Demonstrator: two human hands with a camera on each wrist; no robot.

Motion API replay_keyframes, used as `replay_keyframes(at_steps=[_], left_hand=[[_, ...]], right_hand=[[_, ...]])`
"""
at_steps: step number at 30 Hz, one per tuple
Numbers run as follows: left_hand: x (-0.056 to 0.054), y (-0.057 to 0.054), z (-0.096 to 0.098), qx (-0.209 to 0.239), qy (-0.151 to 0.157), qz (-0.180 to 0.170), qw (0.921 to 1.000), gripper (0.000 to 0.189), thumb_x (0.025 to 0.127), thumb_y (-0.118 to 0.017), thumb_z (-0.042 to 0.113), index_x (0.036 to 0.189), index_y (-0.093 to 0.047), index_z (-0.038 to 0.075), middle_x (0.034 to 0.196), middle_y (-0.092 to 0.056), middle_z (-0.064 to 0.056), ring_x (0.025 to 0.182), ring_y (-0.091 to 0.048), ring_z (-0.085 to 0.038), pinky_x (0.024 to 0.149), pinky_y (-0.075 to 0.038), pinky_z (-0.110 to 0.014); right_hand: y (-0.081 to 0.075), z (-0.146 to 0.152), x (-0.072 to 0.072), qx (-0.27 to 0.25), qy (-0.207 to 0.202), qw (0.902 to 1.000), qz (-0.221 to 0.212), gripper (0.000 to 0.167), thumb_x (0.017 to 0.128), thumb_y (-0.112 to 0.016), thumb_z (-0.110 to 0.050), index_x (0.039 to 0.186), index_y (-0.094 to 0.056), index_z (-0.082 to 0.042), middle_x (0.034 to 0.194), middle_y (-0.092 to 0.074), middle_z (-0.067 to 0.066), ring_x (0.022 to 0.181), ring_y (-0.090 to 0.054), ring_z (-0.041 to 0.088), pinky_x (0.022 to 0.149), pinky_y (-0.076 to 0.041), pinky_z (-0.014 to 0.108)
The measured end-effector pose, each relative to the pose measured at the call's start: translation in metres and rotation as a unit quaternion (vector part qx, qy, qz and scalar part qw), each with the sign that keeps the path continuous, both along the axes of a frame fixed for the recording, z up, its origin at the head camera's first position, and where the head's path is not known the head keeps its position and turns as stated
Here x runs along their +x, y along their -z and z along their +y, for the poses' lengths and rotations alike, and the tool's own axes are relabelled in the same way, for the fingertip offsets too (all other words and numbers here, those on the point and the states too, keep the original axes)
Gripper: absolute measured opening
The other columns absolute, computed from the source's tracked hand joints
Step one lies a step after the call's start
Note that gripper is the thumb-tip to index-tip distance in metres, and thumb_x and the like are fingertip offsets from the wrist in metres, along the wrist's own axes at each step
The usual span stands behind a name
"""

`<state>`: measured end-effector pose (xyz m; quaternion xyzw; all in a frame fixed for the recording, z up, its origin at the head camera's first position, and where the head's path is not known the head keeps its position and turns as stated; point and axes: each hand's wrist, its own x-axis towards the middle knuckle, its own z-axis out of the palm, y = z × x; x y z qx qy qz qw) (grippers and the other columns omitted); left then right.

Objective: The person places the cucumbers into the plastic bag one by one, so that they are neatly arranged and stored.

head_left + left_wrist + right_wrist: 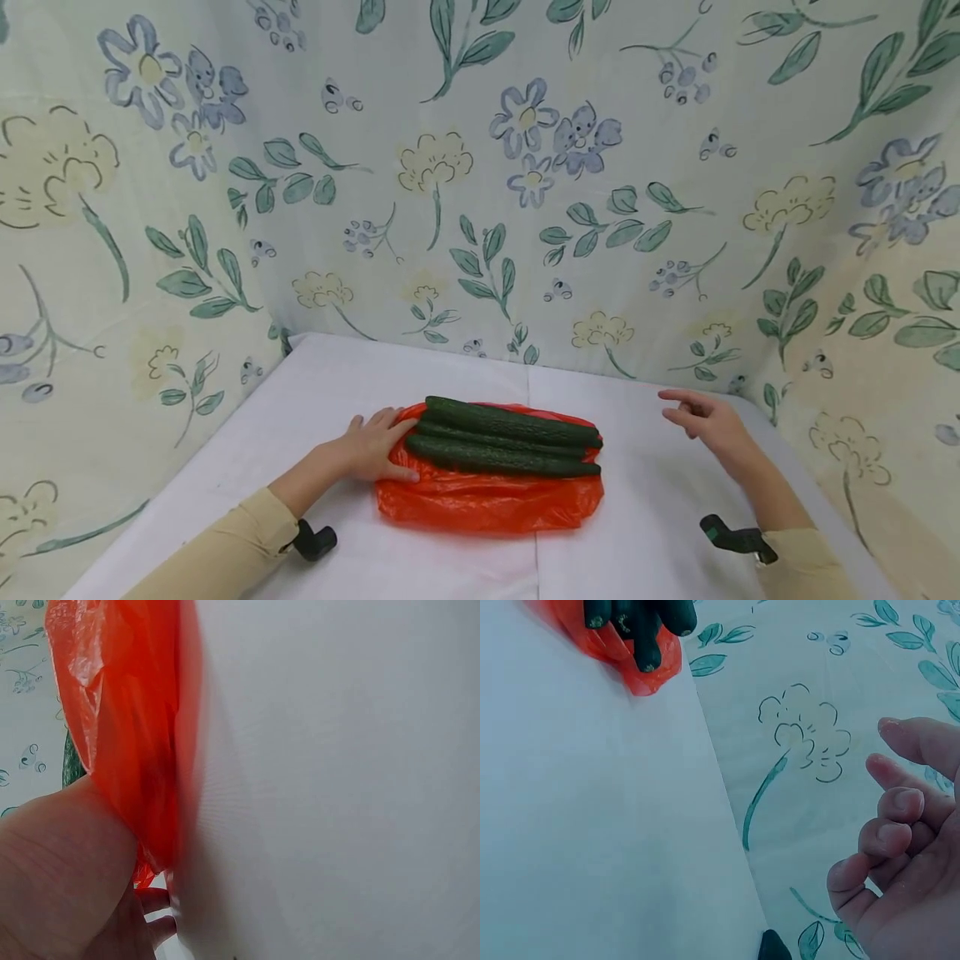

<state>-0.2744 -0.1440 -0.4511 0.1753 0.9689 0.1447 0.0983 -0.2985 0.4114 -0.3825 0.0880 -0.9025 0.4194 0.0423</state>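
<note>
Several long dark green cucumbers (502,437) lie side by side on a crumpled red plastic bag (487,504) in the head view. At their left ends my left hand (371,450) rests on the bag with fingers spread, the thumb over the red plastic. In the left wrist view the bag (127,712) covers part of the left hand (67,862). My right hand (708,425) hovers right of the cucumbers, apart from them, its fingers loosely bent and holding nothing. The right wrist view shows that hand (907,847) and the cucumber ends (646,656).
A white-covered table (630,533) lies under the bag, with a seam running down near its middle. Flower-patterned curtains (480,192) stand behind it and on both sides. Each sleeved wrist carries a black mount, one (315,542) at left and one (731,537) at right.
</note>
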Motion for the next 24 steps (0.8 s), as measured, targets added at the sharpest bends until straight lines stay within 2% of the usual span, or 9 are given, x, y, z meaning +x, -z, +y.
replay_keyframes(at_steps=[8, 15, 17, 21, 24], left_hand=[[-0.001, -0.002, 0.001, 0.005, -0.003, -0.003, 1.0000, 0.102, 0.074, -0.075, 0.068, 0.156, -0.038, 0.018, 0.164, -0.027, -0.015, 0.151, -0.021, -0.038, 0.116, -0.015, -0.073], [0.000, 0.001, 0.001, 0.005, 0.000, -0.003, 1.0000, 0.103, 0.074, -0.074, 0.069, 0.156, -0.038, 0.018, 0.164, -0.026, -0.015, 0.152, -0.021, -0.039, 0.116, -0.014, -0.074], [0.000, 0.001, 0.000, 0.003, 0.001, -0.001, 1.0000, 0.103, 0.074, -0.074, 0.070, 0.156, -0.037, 0.018, 0.164, -0.026, -0.015, 0.152, -0.021, -0.039, 0.116, -0.014, -0.074], [0.000, 0.001, -0.001, 0.002, 0.001, 0.002, 1.0000, 0.103, 0.075, -0.074, 0.069, 0.156, -0.037, 0.019, 0.163, -0.027, -0.015, 0.151, -0.021, -0.038, 0.116, -0.014, -0.073], [0.000, 0.001, -0.001, 0.006, 0.000, 0.002, 1.0000, 0.102, 0.075, -0.075, 0.068, 0.156, -0.037, 0.019, 0.163, -0.027, -0.015, 0.151, -0.022, -0.038, 0.116, -0.014, -0.073]], right_hand=[[0.014, 0.036, 0.003, -0.053, 0.048, 0.9971, 0.025, 0.049, 0.097, -0.069, -0.035, 0.134, -0.061, -0.003, 0.077, -0.049, -0.007, 0.065, -0.050, 0.015, 0.057, -0.044, 0.029], [0.023, 0.058, 0.005, -0.033, 0.100, 0.9943, 0.012, 0.060, 0.098, -0.065, -0.042, 0.139, -0.054, 0.001, 0.076, -0.047, -0.007, 0.069, -0.050, 0.015, 0.061, -0.045, 0.028], [0.025, 0.064, 0.006, -0.056, 0.103, 0.9931, 0.004, 0.056, 0.098, -0.067, -0.040, 0.137, -0.057, -0.002, 0.074, -0.046, -0.008, 0.067, -0.049, 0.015, 0.061, -0.045, 0.029], [0.029, 0.075, 0.009, -0.116, 0.116, 0.9864, -0.015, 0.029, 0.096, -0.070, -0.034, 0.122, -0.068, -0.021, 0.071, -0.046, -0.009, 0.063, -0.046, 0.014, 0.059, -0.043, 0.031], [0.030, 0.081, 0.012, -0.141, 0.139, 0.9797, -0.032, 0.016, 0.095, -0.071, -0.033, 0.111, -0.069, -0.032, 0.070, -0.046, -0.009, 0.062, -0.046, 0.014, 0.059, -0.043, 0.031]])
